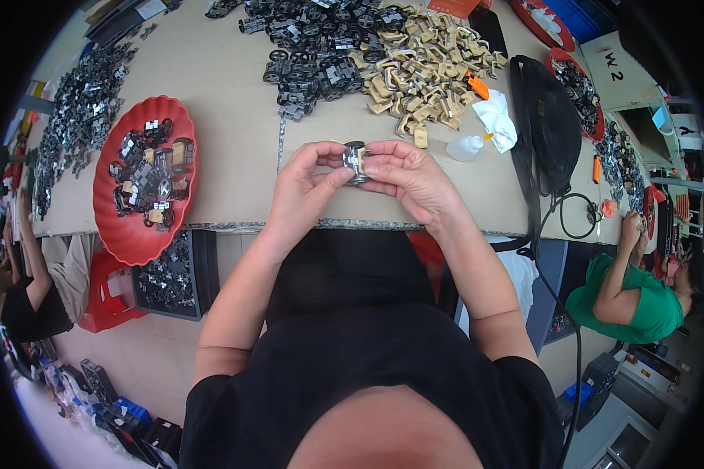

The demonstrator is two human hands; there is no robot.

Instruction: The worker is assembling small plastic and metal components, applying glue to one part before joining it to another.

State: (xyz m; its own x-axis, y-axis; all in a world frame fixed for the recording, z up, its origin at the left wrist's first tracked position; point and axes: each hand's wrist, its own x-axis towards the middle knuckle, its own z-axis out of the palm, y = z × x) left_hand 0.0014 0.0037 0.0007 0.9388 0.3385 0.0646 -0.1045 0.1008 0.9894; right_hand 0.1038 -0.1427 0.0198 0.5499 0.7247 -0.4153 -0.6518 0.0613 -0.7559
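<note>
Bowl [130, 242] at left, small wheeled model [355, 161] in both hands over table's [235, 156] near side, tan parts [426, 74] rightward.
Left hand [305, 184], fingers pinching model's left side; right hand [418, 181], fingers gripping its right. Uneven pressure could make it slip and drop. Bowl red, scalloped, plastic-looking; model dark, round-wheeled; parts matte, angular, heaped.
</note>
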